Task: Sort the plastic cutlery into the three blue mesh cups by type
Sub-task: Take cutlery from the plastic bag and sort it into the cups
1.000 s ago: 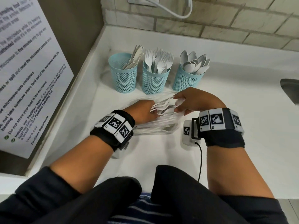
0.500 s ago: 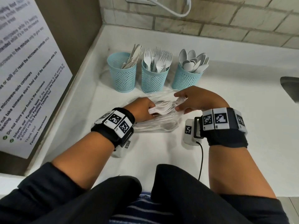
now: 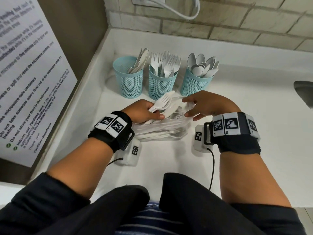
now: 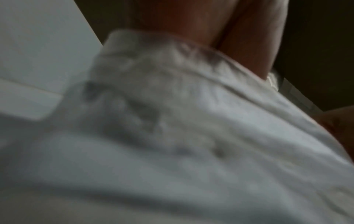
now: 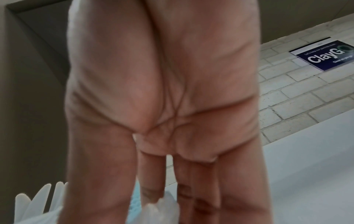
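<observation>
Three blue mesh cups stand in a row at the back: the left cup [image 3: 128, 82] has knives, the middle cup [image 3: 161, 85] forks, the right cup [image 3: 193, 85] spoons. My left hand [image 3: 155, 111] grips a small bundle of white cutlery [image 3: 163, 103] with a fork head on top, just in front of the middle cup. A clear plastic bag [image 3: 160, 131] with more cutlery lies under both hands. My right hand [image 3: 187, 107] holds the bag's mouth between thumb and fingers [image 5: 149, 189]. The left wrist view is a blur of white plastic [image 4: 172, 136].
The white counter [image 3: 254, 133] meets a brick wall at the back and a side panel with a notice sheet [image 3: 25, 82] on the left. A sink edge [image 3: 304, 94] shows at the right. A white cable [image 3: 183, 12] hangs from a wall socket.
My left hand has drawn the cutlery bundle out of the bag, up and to the left. My right hand has let go of the bundle and stays at the bag's mouth.
</observation>
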